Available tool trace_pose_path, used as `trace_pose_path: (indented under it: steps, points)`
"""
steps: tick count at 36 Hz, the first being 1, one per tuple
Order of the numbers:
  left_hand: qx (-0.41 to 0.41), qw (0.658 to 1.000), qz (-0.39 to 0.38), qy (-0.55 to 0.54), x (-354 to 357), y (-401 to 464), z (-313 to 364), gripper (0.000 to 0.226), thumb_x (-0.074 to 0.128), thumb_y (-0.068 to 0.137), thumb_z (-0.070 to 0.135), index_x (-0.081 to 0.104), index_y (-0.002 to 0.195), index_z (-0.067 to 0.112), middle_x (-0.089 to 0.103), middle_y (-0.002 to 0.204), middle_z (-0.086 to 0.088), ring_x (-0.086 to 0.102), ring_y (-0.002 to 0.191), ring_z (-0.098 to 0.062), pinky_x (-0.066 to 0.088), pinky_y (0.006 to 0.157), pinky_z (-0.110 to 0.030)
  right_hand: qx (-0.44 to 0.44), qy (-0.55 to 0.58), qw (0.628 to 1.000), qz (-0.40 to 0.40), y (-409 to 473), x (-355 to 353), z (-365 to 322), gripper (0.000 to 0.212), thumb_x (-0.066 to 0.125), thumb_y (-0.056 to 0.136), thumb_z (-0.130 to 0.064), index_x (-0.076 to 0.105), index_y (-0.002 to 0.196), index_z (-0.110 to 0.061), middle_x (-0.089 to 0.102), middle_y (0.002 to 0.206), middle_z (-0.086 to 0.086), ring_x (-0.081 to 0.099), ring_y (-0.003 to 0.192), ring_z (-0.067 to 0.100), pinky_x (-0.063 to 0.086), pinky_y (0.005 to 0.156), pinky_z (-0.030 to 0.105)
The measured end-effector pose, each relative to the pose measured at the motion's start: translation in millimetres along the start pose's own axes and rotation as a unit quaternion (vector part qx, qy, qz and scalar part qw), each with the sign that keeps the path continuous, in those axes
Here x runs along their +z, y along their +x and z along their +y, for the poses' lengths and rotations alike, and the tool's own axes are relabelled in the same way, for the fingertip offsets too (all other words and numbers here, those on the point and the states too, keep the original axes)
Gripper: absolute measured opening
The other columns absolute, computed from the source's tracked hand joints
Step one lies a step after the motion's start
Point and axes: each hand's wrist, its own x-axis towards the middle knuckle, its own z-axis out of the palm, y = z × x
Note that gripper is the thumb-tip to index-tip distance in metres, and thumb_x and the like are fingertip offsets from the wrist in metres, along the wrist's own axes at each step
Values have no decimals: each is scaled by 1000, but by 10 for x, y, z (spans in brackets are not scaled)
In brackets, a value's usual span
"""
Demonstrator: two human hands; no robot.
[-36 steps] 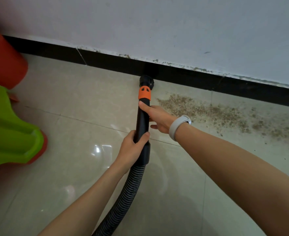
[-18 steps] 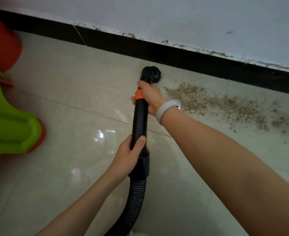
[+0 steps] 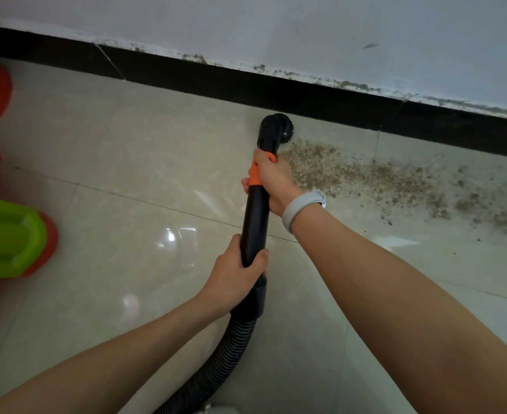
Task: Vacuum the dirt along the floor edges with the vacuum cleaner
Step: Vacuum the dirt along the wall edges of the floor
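A black vacuum wand (image 3: 255, 216) with an orange collar (image 3: 254, 176) points at the wall. Its round brush nozzle (image 3: 276, 128) sits on the tiled floor just short of the black skirting, at the left end of a band of brown dirt (image 3: 374, 180). My right hand (image 3: 273, 180), with a white wristband, grips the wand at the orange collar. My left hand (image 3: 235, 276) grips the wand lower down, just above the ribbed black hose (image 3: 216, 363), which runs off the bottom edge.
A black skirting board (image 3: 306, 95) runs along the base of the white wall (image 3: 306, 34). Green and orange plastic furniture (image 3: 10, 234) stands at the left edge. Glossy beige floor tiles (image 3: 120, 162) lie between it and the wand.
My right hand went from resting beside the wand to gripping the orange collar. The nozzle moved slightly right, up to the left end of the dirt. My left hand kept its grip.
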Motion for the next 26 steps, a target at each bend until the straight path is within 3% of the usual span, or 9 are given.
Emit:
trace_pose_path:
  steps: [13,26]
  points:
    - [27,1000,2,4,167,-149,137,13,55,94,26,50,102,17,69,80,-6,67,73,-14,50,59,-14,19,54,998,-1,-108,-317,-40,20,56,96,-25,44,89,-10,46,65,6,53,40,16,45,38,21]
    - [57,996,-22,62,384,-173,210,17,54,94,34,51,97,17,68,72,-3,64,63,-7,48,58,-15,29,89,995,18,-239,-720,-96,18,53,97,-22,41,101,-10,41,61,6,46,33,16,45,38,23]
